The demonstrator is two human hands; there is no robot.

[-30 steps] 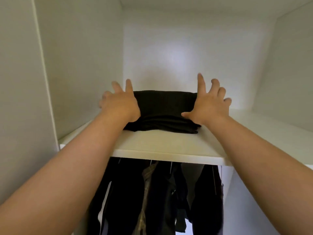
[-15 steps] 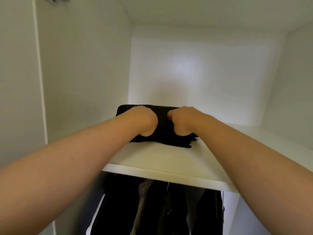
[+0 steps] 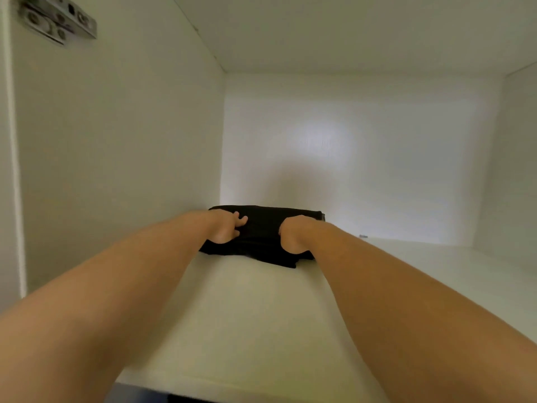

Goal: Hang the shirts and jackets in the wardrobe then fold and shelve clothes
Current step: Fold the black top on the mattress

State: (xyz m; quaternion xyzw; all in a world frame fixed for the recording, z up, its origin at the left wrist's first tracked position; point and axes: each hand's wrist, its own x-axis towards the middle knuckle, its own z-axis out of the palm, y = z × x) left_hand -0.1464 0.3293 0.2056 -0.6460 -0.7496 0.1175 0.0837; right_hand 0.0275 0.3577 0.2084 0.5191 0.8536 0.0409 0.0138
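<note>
A folded black garment (image 3: 261, 228) lies far back on the white top shelf (image 3: 247, 315) of the wardrobe, close to the left wall. Both my arms reach in over the shelf. My left hand (image 3: 228, 229) sits on the garment's left part, fingers curled over the cloth and thumb at its front edge. My right hand (image 3: 293, 238) is bunched on the right part, its thumb hooked under the front fold. The knuckles hide most of the fingers.
The white left wall (image 3: 130, 141), back panel (image 3: 363, 155) and ceiling panel (image 3: 348, 30) box in the compartment. A metal door hinge (image 3: 55, 21) is fixed at the upper left. A small grey object (image 3: 363, 236) lies at the shelf's back.
My hands went from lying flat and spread on the garment to curled around it, and the garment slid from near the shelf's front edge toward the back. The view rose, hiding the hanging clothes below.
</note>
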